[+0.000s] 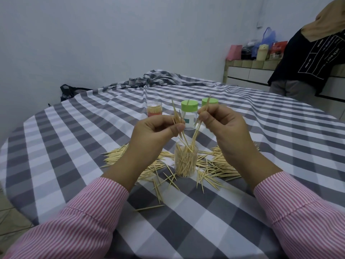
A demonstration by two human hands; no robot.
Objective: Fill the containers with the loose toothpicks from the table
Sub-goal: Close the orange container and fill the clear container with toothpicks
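Observation:
A clear open container [185,161], partly filled with toothpicks, stands upright on the checked tablecloth in front of me. Loose toothpicks [214,165] lie scattered around it on both sides. My left hand [156,129] pinches a small bunch of toothpicks above the container's left side, tips pointing down toward the opening. My right hand [222,126] pinches another bunch above its right side, with the lower tips reaching into the container. Behind my hands stand two containers with green lids [189,107] [210,102] and a clear-lidded full container [154,109] with a red base.
The round table [74,146] is covered by a grey and white checked cloth, bunched up at the far side. A person in a black top [308,58] stands at the right by a tiled counter with bags and jars. A dark bag [69,91] sits beyond the table's left edge.

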